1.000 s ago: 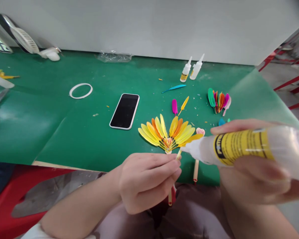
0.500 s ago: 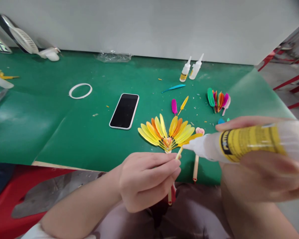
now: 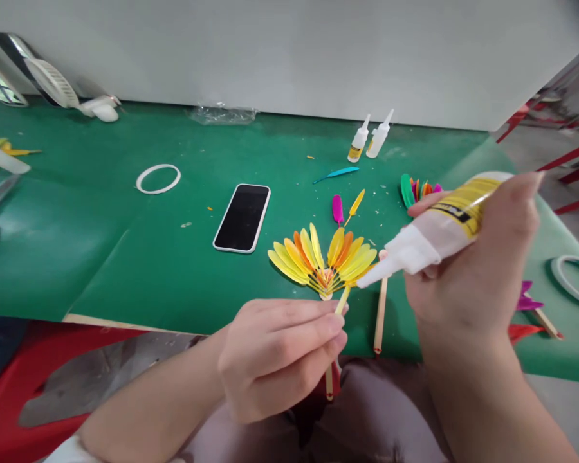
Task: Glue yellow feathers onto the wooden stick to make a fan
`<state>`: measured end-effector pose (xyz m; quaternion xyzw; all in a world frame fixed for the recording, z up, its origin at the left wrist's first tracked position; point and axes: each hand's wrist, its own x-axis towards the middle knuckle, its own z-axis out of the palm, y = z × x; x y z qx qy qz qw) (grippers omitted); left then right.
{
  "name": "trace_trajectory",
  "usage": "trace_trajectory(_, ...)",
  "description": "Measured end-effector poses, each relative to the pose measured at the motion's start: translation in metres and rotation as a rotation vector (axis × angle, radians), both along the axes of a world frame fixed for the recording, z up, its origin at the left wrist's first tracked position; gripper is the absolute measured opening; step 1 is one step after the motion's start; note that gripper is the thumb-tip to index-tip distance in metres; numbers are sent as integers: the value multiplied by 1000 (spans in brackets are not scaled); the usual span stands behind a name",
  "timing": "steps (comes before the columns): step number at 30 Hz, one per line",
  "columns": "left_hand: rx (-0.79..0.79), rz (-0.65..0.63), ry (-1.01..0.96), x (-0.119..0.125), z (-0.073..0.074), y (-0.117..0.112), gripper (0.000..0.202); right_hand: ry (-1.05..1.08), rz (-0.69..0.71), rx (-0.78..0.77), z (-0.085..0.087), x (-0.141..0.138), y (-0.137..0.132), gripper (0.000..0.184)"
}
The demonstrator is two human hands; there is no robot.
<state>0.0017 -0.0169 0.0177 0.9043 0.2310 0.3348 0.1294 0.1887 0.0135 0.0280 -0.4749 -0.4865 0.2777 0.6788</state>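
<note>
Pinched in my left hand (image 3: 284, 360) is a narrow, pale yellow feather (image 3: 342, 299), mostly hidden by the fingers. My right hand (image 3: 482, 276) grips a glue bottle (image 3: 456, 215) with a yellow label, tilted so its white nozzle points down and left, close to the feather's tip. Whether the nozzle touches it I cannot tell. Just beyond lies a fan of yellow and orange feathers (image 3: 309, 254), partly behind my left hand, with a wooden stick (image 3: 329, 382) showing below. Another wooden stick (image 3: 380, 315) lies to its right.
A phone (image 3: 242, 218) and a white ring (image 3: 158, 179) lie left of the fan. Farther back are two small glue bottles (image 3: 358, 140), a blue feather (image 3: 340, 173), a magenta feather (image 3: 337, 209) and a bunch of coloured feathers (image 3: 408, 191). Another ring (image 3: 574, 281) is at right.
The glue bottle has turned in my right hand, its base rising and its nozzle now slanting down to the left. My left hand has shifted slightly left and down, still holding the feather.
</note>
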Motion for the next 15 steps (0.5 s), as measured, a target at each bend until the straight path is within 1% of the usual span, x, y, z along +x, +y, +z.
trace_trajectory(2,16,1,39,-4,3,-3,15,48,34,-24,-4,1,3,38)
trace_trajectory(4,36,-10,37,-7,6,-4,15,96,37,-46,-8,2,5,38)
trace_trajectory(6,33,-28,67,-8,7,-3,16,100,34,-65,-10,2,6,38)
trace_trajectory(9,16,-43,119,-8,8,-3,18,35,15,-56,-11,2,6,38)
trace_trajectory(11,32,-13,65,-6,6,-4,16,16,-13,-19,-9,2,4,39)
trace_trajectory(13,26,12,11,-4,3,-3,15,-11,-83,46,-5,1,-2,38)
trace_trajectory(15,-33,12,10,-2,-2,-2,18,-158,-136,61,-2,-1,-13,38)
